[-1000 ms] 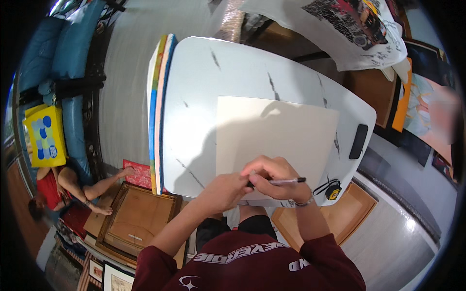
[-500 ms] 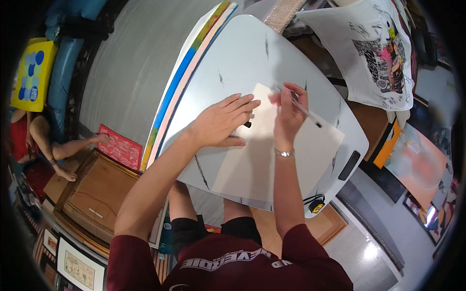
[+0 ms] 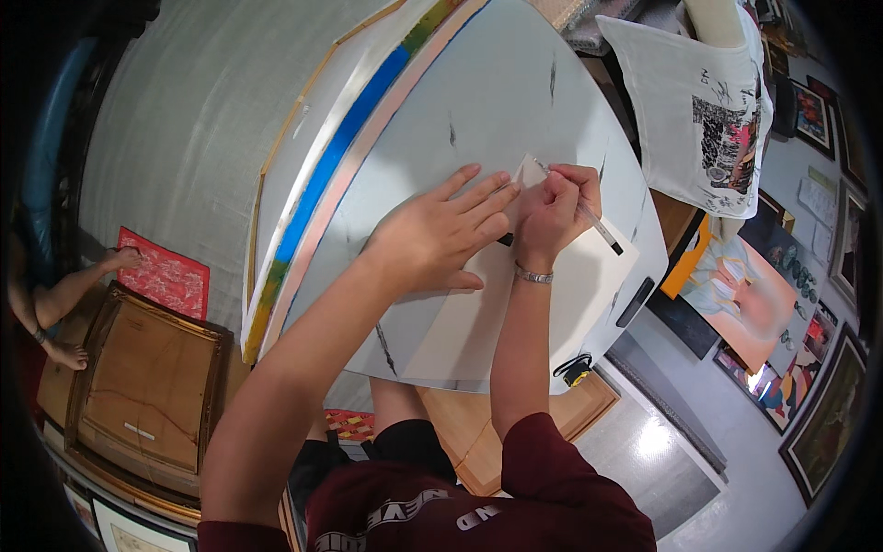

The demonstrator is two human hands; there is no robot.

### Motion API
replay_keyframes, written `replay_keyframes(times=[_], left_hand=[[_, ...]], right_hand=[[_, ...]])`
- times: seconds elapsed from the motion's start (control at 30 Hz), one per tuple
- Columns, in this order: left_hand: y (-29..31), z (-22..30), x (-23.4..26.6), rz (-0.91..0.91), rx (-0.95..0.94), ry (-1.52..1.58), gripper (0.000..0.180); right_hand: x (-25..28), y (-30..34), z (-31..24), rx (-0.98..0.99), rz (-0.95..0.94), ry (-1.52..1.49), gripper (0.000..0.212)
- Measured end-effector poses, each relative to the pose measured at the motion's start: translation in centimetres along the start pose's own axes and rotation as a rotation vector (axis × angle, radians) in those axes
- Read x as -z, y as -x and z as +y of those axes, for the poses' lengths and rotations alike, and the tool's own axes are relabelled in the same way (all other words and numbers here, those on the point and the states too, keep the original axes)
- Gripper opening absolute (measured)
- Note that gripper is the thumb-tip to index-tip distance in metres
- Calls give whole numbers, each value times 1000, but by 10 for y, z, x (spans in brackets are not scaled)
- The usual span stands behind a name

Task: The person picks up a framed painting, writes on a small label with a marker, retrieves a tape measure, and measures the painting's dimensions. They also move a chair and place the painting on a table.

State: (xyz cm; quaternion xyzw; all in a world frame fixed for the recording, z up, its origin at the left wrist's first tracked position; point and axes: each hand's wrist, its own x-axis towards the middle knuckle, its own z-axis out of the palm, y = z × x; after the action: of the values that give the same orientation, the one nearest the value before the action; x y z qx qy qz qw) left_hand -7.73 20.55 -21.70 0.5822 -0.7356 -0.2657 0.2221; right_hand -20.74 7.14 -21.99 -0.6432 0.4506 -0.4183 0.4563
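A cream sheet of paper (image 3: 579,285) lies askew on the white marble-patterned tabletop (image 3: 501,83). My left hand (image 3: 441,232) rests flat across its left part, fingers stretched out and thumb spread. Near the paper's far corner, my right hand (image 3: 555,213) is closed around a slim clear-barrelled pen (image 3: 602,232), whose point is at the paper by that corner. The pen's black end sticks out to the right. Between the two hands a small black thing (image 3: 506,239) shows, mostly hidden by my left fingers.
A yellow-and-black tape measure (image 3: 578,370) sits at the table's near right edge. Canvases with coloured edges (image 3: 345,152) lean along the left side. A printed white cloth (image 3: 676,110) hangs at the right. An old frame (image 3: 138,386) and another person's bare legs (image 3: 92,285) are at the left.
The pen and my right hand have come to the paper's far corner, with the fingers now curled tighter. My left hand remains flat on the sheet. The head view has shifted.
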Motion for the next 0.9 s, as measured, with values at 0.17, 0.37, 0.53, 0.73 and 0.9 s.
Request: replay_keyframes(times=[0.17, 0.37, 0.53, 0.73, 0.9], left_hand=[[-2, 2, 6, -50, 35, -40, 60], [-6, 3, 11, -95, 53, -38, 55], [-6, 3, 6, -89, 76, -11, 51], [-7, 4, 5, -51, 89, 13, 46], [-7, 3, 3, -46, 88, 30, 46]], right_hand=[[0, -4, -4, -35, -39, 52, 8], [1, -6, -6, -18, -19, 103, 9], [1, -4, -4, -8, -36, 123, 9], [-3, -6, -5, -7, -18, 93, 10], [-3, -5, -6, -35, -27, 130, 10]])
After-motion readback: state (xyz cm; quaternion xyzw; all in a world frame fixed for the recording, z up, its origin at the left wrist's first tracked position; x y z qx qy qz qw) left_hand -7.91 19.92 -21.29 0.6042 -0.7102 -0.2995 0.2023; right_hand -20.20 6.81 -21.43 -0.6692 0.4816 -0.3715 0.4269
